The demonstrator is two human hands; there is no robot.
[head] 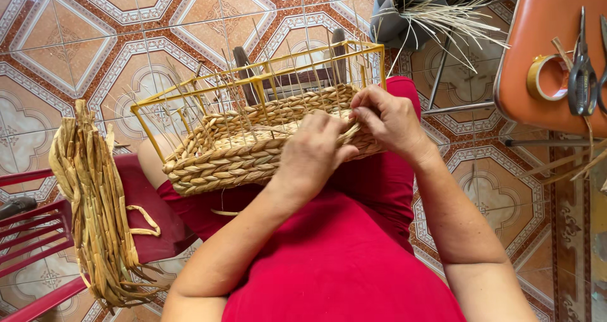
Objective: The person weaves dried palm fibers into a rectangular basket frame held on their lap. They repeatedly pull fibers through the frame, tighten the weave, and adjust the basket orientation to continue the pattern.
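1. Lap, red cloth: carries half-woven basket on yellow wire frame.
2. Red chair, left: bundle of dried weaving strands.
3. Orange seat, right: tape roll, scissors.

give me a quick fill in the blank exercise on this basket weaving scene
1. The half-woven basket is built on a wire frame painted ____.
2. Both hands, left and right, work at the basket, which rests on the person's ____.
3. A bundle of dried fibre strands hangs over a ____ chair.
4. The roll of tape lies on an ____ seat.

Missing words: yellow; lap; red; orange
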